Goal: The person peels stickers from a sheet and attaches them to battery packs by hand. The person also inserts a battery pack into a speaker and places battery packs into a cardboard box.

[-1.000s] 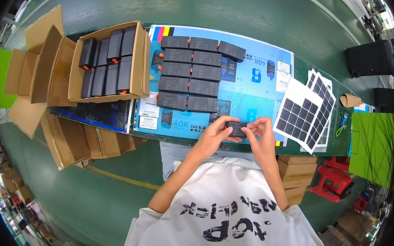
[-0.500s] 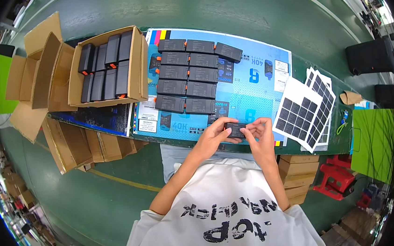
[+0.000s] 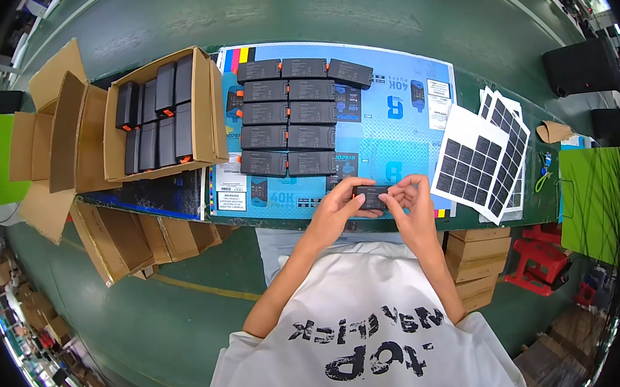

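Between my hands, close to the table's near edge, is a small black block (image 3: 371,197) with faint print on its face. My left hand (image 3: 335,207) grips its left end, thumb on the face. At the right end my right hand (image 3: 409,201) holds it with thumb and fingers. Beyond them, black blocks (image 3: 263,115) with orange tips lie in two columns on a blue printed sheet (image 3: 394,142). One more block (image 3: 350,73) lies slightly askew at the top right of the group.
An open cardboard box (image 3: 168,170) with several black blocks stands on the left, beside empty open cartons (image 3: 88,139). Sheets of black labels (image 3: 469,157) lie on the right, near a brown paper piece (image 3: 554,131). Red stools (image 3: 539,262) stand below right.
The camera view has shifted and turned a little. Both hands keep hold of the small block in nearly the same pose; the rows of blocks look unchanged.
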Demonstrator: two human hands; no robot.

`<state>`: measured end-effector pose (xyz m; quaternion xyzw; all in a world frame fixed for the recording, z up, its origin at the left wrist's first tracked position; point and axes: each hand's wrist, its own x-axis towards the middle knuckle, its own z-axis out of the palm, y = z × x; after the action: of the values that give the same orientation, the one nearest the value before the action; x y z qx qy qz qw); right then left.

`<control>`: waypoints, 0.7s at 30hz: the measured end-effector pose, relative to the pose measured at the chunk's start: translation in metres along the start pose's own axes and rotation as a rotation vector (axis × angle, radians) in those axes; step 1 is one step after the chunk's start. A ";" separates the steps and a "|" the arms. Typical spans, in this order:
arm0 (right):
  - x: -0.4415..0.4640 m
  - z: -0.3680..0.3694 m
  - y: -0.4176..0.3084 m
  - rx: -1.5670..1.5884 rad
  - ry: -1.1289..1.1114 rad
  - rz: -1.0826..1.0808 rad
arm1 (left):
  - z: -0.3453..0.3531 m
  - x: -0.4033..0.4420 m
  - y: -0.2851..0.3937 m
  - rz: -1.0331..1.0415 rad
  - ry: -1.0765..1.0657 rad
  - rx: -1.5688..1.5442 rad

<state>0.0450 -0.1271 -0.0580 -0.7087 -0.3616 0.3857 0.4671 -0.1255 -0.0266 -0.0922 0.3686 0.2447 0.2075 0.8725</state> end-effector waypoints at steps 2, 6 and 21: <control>0.001 0.001 -0.001 0.003 0.005 0.003 | 0.000 0.000 0.000 -0.002 -0.003 -0.003; 0.000 0.000 -0.004 -0.015 0.006 0.000 | 0.000 0.000 -0.004 0.012 0.009 0.016; -0.011 -0.009 -0.049 -0.828 0.205 -0.148 | 0.032 -0.006 0.008 0.168 0.114 0.245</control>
<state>0.0406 -0.1257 -0.0070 -0.8432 -0.4873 0.1011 0.2034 -0.1131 -0.0423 -0.0652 0.4789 0.2858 0.2690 0.7853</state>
